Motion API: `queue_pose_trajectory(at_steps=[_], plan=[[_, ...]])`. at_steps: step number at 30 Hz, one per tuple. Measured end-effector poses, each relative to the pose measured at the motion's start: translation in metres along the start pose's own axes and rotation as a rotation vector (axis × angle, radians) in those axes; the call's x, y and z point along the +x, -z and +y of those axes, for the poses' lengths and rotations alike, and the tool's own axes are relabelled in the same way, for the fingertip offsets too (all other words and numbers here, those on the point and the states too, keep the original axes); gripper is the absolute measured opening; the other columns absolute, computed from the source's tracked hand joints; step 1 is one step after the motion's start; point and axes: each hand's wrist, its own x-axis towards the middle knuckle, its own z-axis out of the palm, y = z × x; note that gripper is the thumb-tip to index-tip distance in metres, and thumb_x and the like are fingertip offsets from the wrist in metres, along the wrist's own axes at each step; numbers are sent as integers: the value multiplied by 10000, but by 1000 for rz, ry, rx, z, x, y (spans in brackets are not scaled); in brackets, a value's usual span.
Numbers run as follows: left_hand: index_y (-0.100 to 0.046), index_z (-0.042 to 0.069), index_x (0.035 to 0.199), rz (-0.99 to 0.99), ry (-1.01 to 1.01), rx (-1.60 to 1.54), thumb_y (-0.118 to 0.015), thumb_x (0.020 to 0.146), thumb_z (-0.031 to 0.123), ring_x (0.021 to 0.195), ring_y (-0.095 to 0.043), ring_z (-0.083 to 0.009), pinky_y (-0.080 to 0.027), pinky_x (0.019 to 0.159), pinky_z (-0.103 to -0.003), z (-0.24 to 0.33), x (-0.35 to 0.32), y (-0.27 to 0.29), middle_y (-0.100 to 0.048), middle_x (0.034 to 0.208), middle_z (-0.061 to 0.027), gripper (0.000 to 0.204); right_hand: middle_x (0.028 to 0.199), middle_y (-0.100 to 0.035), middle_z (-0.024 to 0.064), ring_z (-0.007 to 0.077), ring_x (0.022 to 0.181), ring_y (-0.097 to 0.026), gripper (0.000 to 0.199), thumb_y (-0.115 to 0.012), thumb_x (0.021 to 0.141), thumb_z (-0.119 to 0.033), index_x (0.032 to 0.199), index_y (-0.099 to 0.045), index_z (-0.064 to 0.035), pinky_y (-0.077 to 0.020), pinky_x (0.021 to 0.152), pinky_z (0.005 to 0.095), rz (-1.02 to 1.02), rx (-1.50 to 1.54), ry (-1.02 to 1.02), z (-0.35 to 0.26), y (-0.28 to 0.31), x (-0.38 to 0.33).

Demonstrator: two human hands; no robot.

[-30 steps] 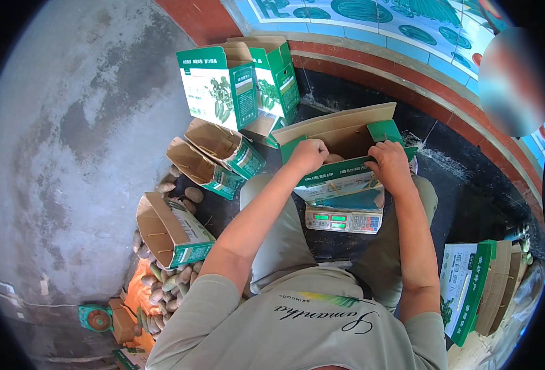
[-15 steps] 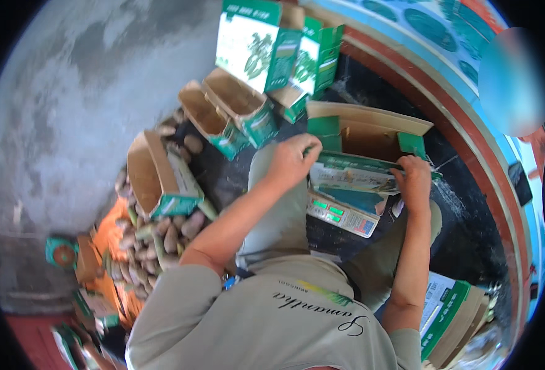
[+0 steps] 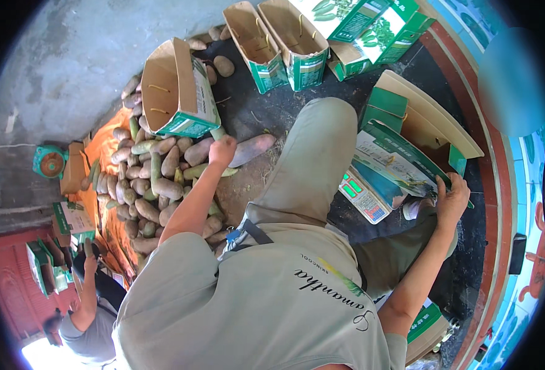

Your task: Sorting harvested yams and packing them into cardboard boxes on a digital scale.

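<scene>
My left hand [image 3: 222,151] is closed round the end of a long green vegetable [image 3: 217,132], most of it hidden by the hand and the carton behind. Right beside that hand lies a pinkish-brown, long vegetable [image 3: 253,150]. My right hand [image 3: 450,196] pinches the near flap [image 3: 399,157] of an open green-and-white carton at its right corner. This carton [image 3: 430,123] tilts over a digital scale [image 3: 362,194] with lit green displays. Its inside shows bare brown cardboard as far as I can see.
A heap of brown and green long vegetables [image 3: 146,185] covers an orange sheet [image 3: 103,148] at the left. An open carton [image 3: 174,92] stands at its edge. More cartons [image 3: 278,49] line the back. Another person [image 3: 90,314] works at the lower left near a red wall.
My left hand has left the carton's flap and moved left to the vegetable heap, closing on a green one. My right hand still holds the flap. The whole view has swung left.
</scene>
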Motion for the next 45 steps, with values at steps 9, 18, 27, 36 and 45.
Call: queue_pose_trajectory(at_steps=[9, 18, 27, 36, 45], plan=[[-651, 89, 1027, -705, 134, 481, -507, 796, 235, 1040, -586, -292, -480, 842, -384, -87, -55, -53, -605, 1108, -166, 309, 821, -596, 67, 265, 793, -553, 200, -706, 713, -151, 833, -574, -59, -394, 706, 359, -19, -66, -6, 1, -5, -3], [-511, 155, 1219, -450, 352, 80, -605, 761, 216, 1104, -533, -298, -438, 907, -382, -43, -38, -70, -543, 1196, -146, 472, 797, -583, 65, 267, 766, -541, 206, -708, 713, -152, 825, -566, -54, -389, 688, 366, -10, -102, 9, -4, -6, -2], [-395, 161, 1289, -429, 158, 309, -598, 768, 145, 1253, -368, -289, -377, 979, -397, 9, -2, -88, -388, 1333, -86, 559, 809, -579, 71, 267, 795, -538, 217, -703, 707, -132, 844, -554, -54, -384, 714, 368, -19, -98, -17, -5, -7, -2], [-311, 219, 1363, -522, -69, 319, -599, 734, 77, 1340, -239, -295, -267, 1046, -520, 43, 30, -124, -270, 1442, -70, 705, 781, -565, 71, 272, 772, -517, 229, -713, 674, -156, 798, -548, -54, -375, 716, 364, -25, -101, -60, -8, -11, 4], [-357, 229, 1347, -703, -229, 530, -584, 736, 73, 1341, -243, -291, -277, 1037, -497, 65, 48, -138, -275, 1444, -62, 670, 774, -569, 70, 278, 767, -517, 255, -730, 648, -177, 779, -546, -60, -375, 733, 369, -29, -121, -88, -11, -7, 8]])
